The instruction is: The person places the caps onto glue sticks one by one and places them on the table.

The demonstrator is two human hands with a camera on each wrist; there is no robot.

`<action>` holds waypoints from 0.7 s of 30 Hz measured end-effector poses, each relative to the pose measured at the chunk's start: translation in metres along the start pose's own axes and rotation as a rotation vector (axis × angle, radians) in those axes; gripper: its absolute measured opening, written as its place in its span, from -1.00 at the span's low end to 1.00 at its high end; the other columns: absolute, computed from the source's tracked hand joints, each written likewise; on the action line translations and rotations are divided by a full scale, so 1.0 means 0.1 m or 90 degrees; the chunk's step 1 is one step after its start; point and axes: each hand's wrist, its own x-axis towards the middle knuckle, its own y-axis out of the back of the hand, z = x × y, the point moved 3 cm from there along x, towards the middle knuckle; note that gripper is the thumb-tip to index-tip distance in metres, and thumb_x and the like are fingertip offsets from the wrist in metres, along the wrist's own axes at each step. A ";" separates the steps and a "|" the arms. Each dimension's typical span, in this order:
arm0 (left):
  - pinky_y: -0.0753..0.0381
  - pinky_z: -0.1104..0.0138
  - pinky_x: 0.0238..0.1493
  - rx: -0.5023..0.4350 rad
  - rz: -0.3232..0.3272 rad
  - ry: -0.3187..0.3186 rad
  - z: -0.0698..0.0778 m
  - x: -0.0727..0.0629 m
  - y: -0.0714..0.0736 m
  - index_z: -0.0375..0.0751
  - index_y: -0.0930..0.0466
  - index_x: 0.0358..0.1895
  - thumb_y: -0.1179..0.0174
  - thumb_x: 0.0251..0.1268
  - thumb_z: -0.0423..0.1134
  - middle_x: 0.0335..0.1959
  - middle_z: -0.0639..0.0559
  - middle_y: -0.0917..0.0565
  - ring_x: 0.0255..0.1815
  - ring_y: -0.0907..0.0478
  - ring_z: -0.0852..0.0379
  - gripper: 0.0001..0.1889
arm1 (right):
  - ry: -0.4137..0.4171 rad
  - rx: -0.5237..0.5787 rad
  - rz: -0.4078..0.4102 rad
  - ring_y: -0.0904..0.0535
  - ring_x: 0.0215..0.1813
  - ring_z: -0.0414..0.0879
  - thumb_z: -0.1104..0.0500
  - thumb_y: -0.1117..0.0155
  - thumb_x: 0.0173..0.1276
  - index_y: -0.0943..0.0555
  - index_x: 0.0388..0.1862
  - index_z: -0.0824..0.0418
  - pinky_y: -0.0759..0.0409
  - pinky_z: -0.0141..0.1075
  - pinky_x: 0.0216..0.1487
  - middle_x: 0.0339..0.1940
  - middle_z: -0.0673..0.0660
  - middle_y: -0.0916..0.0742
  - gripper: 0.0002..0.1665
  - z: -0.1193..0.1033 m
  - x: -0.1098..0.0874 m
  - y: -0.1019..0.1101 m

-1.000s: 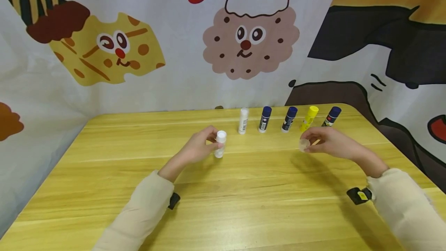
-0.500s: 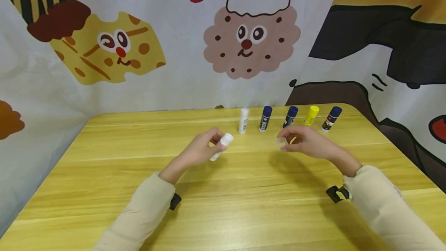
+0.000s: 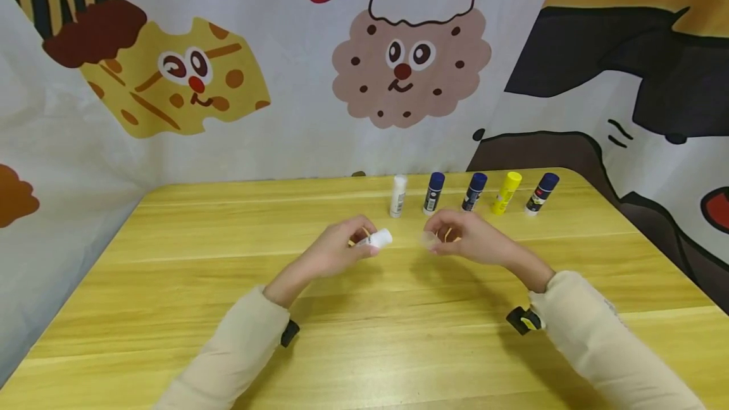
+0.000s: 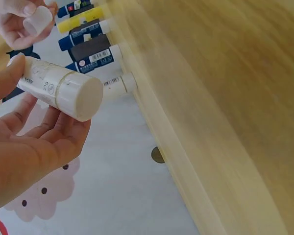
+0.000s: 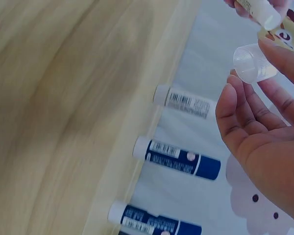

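My left hand [image 3: 336, 248] holds a white glue stick [image 4: 59, 88] between thumb and fingers, tipped over so its uncapped end points right. Facing it across a small gap, my right hand [image 3: 473, 240] pinches a clear plastic cap [image 5: 254, 63]. The cap's open side is turned toward the glue stick in the head view. Both hands are raised over the middle of the wooden table [image 3: 364, 347]. My left fingers hide part of the stick's label in the head view.
Along the table's back edge stands a row of upright glue sticks: a white one [image 3: 398, 197], a dark blue one [image 3: 434, 193], another dark blue one [image 3: 474, 192], a yellow one [image 3: 506, 193] and a blue-capped one [image 3: 542, 194]. Behind hangs a cartoon-printed cloth [image 3: 296, 138].
My right hand has moved left with the cap, closing most of the gap to my left hand. The glue stick in my left hand has tilted from upright to nearly lying, its end toward the cap.
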 end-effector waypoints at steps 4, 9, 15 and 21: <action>-0.45 0.36 -0.38 0.008 -0.006 -0.005 0.02 0.00 -0.02 -0.18 -0.48 -0.10 -0.19 0.22 -0.28 -0.37 0.03 -0.54 -0.33 -0.45 0.13 -0.79 | 0.028 0.005 -0.005 -0.49 -0.32 -0.11 0.27 -0.36 0.13 -0.56 -0.14 0.29 -0.55 -0.30 -0.28 -0.33 0.02 -0.62 -0.70 -0.03 0.04 -0.08; -0.43 0.36 -0.42 0.001 -0.010 -0.006 0.04 -0.01 -0.04 -0.18 -0.50 -0.12 -0.21 0.21 -0.27 -0.40 0.04 -0.53 -0.38 -0.44 0.13 -0.80 | 0.060 0.015 0.007 -0.49 -0.32 -0.09 0.32 -0.35 0.13 -0.55 -0.10 0.33 -0.56 -0.30 -0.31 -0.33 0.02 -0.60 -0.67 -0.07 0.07 -0.17; -0.43 0.33 -0.36 -0.003 -0.014 -0.011 0.07 -0.03 -0.07 -0.19 -0.51 -0.13 -0.21 0.20 -0.27 -0.42 0.06 -0.52 -0.38 -0.43 0.14 -0.80 | 0.056 0.022 0.000 -0.47 -0.32 -0.14 0.33 -0.35 0.12 -0.55 -0.11 0.27 -0.56 -0.30 -0.32 -0.31 0.03 -0.57 -0.68 -0.15 0.07 -0.24; -0.42 0.31 -0.32 -0.004 -0.018 -0.018 0.08 -0.04 -0.09 -0.19 -0.52 -0.15 -0.23 0.19 -0.27 -0.43 0.07 -0.52 -0.38 -0.42 0.16 -0.81 | 0.030 0.043 -0.002 -0.48 -0.30 -0.11 0.29 -0.37 0.11 -0.55 -0.19 0.22 -0.55 -0.29 -0.32 -0.30 0.02 -0.58 -0.73 -0.19 0.08 -0.30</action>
